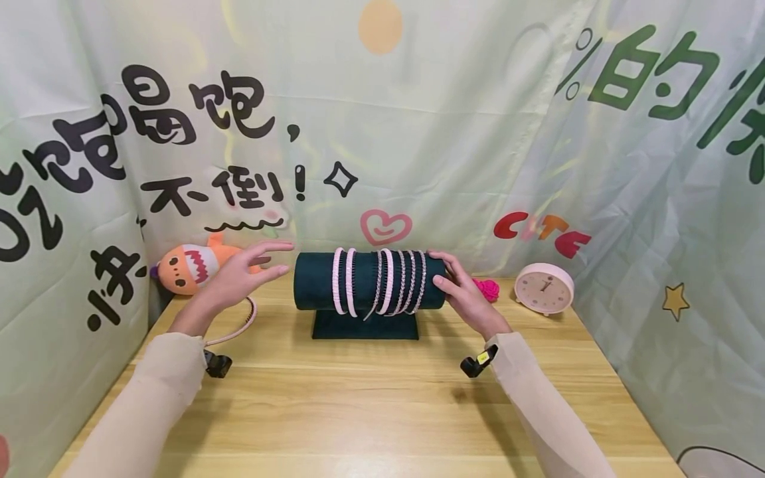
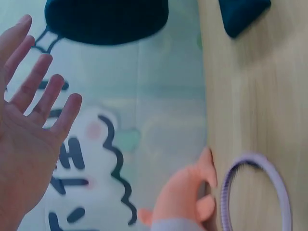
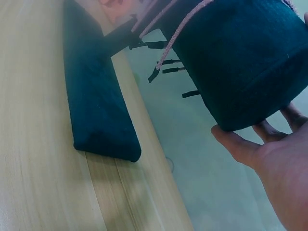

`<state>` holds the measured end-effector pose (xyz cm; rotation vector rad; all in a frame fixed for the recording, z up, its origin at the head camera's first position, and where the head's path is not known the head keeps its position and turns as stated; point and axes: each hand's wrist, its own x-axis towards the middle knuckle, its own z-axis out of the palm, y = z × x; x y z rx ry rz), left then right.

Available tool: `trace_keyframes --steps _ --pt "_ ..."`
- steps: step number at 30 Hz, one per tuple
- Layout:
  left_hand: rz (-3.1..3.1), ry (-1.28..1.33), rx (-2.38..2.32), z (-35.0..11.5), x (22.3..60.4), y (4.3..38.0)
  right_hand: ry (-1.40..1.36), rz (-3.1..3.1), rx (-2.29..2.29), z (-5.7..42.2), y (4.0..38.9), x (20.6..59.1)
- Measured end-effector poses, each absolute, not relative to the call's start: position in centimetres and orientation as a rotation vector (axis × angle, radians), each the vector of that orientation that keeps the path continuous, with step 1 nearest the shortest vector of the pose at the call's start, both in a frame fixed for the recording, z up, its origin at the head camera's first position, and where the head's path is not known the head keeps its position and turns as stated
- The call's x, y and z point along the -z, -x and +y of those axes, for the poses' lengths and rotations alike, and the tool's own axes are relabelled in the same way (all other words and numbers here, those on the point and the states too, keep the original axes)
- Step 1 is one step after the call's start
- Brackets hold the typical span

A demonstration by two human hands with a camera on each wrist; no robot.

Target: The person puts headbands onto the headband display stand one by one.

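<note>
In the middle of the table stands a dark green velvet headband stand (image 1: 313, 282), a thick horizontal roll on a flat base (image 1: 364, 325). Several pink headbands (image 1: 350, 282), some plain and some thin and glittery, sit over the roll. My right hand (image 1: 469, 299) holds the roll's right end, thumb in front and the other fingers at the top and behind. To the left, my left hand (image 1: 248, 272) hovers just off the roll's left end, fingers extended and palm bare. A loose pink headband (image 2: 276, 183) lies on the table under my left wrist.
An orange plush toy (image 1: 179, 269) lies at the back left, partly behind my left hand. At the back right are a round pink clock (image 1: 544, 289) and a bright pink flower-shaped item (image 1: 489, 289). Printed cloth (image 1: 442, 133) hangs round the table's back and sides.
</note>
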<state>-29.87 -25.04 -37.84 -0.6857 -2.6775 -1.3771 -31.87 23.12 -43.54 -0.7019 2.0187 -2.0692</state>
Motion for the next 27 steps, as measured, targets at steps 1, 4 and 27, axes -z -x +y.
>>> trace_keyframes --steps 1,4,27 --pt "-2.677 0.671 1.373 -25.6 37.9 29.7 0.703 2.021 2.068 23.1 31.9 43.5" --pt "-2.675 0.618 1.372 -27.2 38.2 29.4 0.704 2.021 2.069 23.1 31.8 43.5" --pt "-2.773 0.253 1.127 -37.5 45.6 27.6 0.702 2.027 2.063 23.1 32.0 43.6"
